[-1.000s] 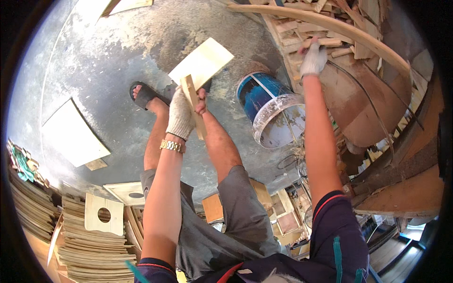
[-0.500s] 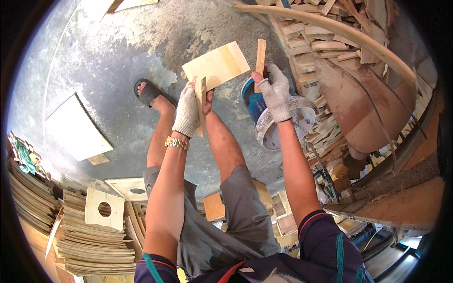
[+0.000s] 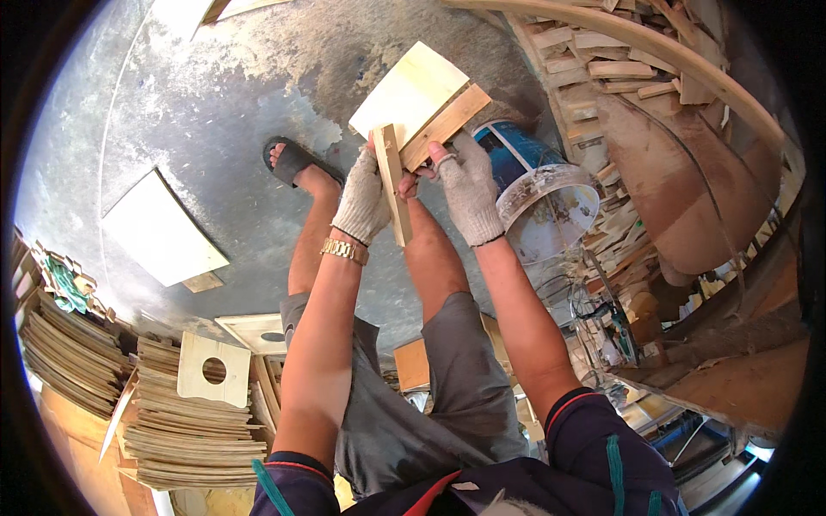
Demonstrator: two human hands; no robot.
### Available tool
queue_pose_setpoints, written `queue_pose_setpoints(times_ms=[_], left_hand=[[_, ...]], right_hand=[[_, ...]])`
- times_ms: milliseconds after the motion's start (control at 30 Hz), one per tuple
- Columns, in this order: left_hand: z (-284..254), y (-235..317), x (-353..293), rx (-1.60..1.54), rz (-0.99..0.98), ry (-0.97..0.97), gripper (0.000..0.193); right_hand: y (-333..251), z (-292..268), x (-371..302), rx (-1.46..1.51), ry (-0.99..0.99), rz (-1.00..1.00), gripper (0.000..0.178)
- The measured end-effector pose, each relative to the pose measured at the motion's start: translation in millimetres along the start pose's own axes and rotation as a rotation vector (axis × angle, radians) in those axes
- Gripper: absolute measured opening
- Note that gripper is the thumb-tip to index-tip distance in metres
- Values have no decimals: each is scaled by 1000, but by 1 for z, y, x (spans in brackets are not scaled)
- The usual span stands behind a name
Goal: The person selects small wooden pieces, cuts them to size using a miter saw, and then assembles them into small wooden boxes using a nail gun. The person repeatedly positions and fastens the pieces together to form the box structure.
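Note:
Both of my hands wear pale knit gloves with bare fingertips. My left hand is closed on a narrow wooden strip that stands lengthwise in front of me. The near corner of a pale thin wooden board also sits at that hand, and the board stretches away beyond it. My right hand grips a second wooden strip, thumb on top. This strip lies slanted along the right edge of the board. Its lower end is close beside the first strip; whether they touch is hard to tell.
A blue-and-white bucket lies tipped right of my hands. Behind it are piled wood offcuts and a curved wooden edge. A white panel lies on the floor at left. Stacked thin boards stand at lower left.
My right hand has moved left from over the bucket, bringing its strip to the board's right edge. The board has tilted more steeply. The whole view has shifted slightly.

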State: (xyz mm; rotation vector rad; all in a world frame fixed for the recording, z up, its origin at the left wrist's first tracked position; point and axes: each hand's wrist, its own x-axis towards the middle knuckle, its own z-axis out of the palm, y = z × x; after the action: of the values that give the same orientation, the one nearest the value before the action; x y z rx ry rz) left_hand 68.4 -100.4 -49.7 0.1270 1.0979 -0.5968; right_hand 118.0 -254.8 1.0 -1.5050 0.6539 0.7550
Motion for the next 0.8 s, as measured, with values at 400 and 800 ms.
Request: queue_pose_setpoints(times_ms=[400,800], left_hand=[[-22,-12,5,221,22,0,55],[-65,-20,19,511,180,-62,36]], right_hand=[[5,2,11,-141,-48,-80,34],[-8,-150,55,-52,397,-176,32]])
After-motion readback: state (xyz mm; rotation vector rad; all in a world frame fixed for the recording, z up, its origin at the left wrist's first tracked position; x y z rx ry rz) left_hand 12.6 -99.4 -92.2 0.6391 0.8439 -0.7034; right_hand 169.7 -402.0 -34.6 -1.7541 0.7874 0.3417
